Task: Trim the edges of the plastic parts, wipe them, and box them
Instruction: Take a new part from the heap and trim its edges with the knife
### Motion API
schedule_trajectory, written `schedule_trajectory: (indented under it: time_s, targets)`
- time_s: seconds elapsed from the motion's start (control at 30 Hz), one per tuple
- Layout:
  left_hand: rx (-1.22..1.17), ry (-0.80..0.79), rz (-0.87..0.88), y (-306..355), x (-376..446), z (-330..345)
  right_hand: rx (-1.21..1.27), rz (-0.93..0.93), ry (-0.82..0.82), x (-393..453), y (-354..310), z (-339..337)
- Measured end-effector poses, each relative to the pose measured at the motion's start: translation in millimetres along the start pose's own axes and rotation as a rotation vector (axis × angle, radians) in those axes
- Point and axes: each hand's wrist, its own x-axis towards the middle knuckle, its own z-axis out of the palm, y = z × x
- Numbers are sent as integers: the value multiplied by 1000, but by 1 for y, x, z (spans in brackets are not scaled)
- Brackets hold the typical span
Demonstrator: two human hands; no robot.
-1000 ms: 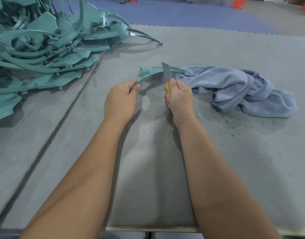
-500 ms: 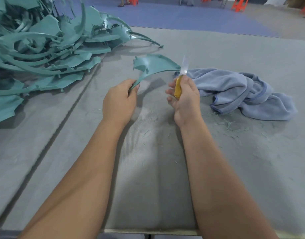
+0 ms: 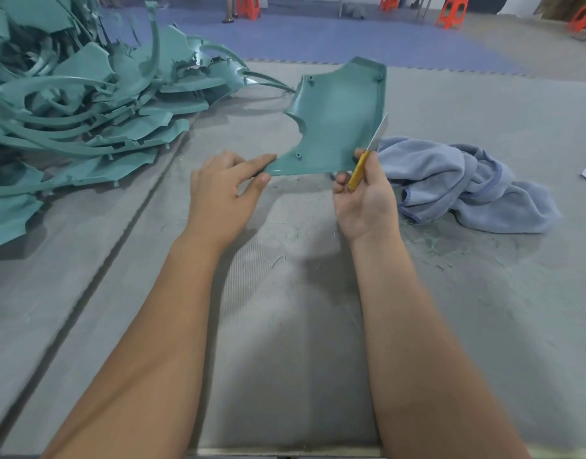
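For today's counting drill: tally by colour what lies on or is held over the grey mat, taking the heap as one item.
Teal: 2, the held plastic part and the heap of parts
Blue: 1, the cloth
Yellow-handled: 1, the knife
Total: 4

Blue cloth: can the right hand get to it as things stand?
Probably yes, but not freely: the blue cloth lies just beside the right hand with nothing between, yet that hand grips the yellow knife.
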Motion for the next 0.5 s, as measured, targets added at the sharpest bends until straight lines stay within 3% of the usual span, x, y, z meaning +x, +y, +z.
schedule_trajectory:
  time_s: [0.1,0.23,0.3,0.4,0.5]
  targets:
    - [-8,38,-123,-2,1,5,-175,-221,5,-6,5,7]
    - [-516,101,-465,3,1,0,-305,-432,70,-10,3,19]
    - [-708,114,-584,8,4,-4,-503,-588,68,-11,2,19]
    - [-981,89,-666,11,8,-9,-888,-760,21,-15,8,16]
    - [-1178,-4,-696,7,9,-9,-1070,-780,-89,-14,17,11]
